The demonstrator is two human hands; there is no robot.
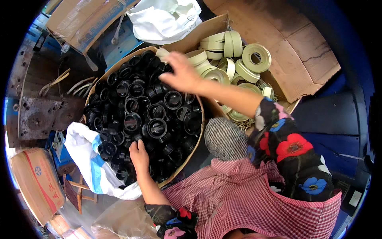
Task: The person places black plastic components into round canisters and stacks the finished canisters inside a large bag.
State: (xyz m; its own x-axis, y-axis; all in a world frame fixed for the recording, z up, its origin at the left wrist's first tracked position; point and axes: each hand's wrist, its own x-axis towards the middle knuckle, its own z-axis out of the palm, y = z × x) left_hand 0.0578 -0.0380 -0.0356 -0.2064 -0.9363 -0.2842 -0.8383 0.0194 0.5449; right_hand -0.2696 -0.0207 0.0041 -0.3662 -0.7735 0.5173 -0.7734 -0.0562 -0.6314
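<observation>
My left hand (pixel 139 157) rests on the near left part of a heap of black round plastic fittings (pixel 156 111). Its fingers are stretched out and touch the fittings, with nothing visibly gripped. Above the far right side of the heap is my right hand (pixel 181 72), blurred by motion. Its thumb and fingers point left, close to a small beige piece (pixel 162 54) at the rim. Whether the hand holds that piece is unclear. The heap fills a round-sided cardboard container (pixel 202 119); many fittings show ring-shaped open ends.
Beige rings (pixel 256 58) fill a cardboard box (pixel 290 55) at the far right. White sacks (pixel 165 24) (pixel 93 163) lie at the back and the left. A brown carton (pixel 38 183) stands left, below metal machine plates (pixel 39 115). A checked apron (pixel 254 195) covers my front.
</observation>
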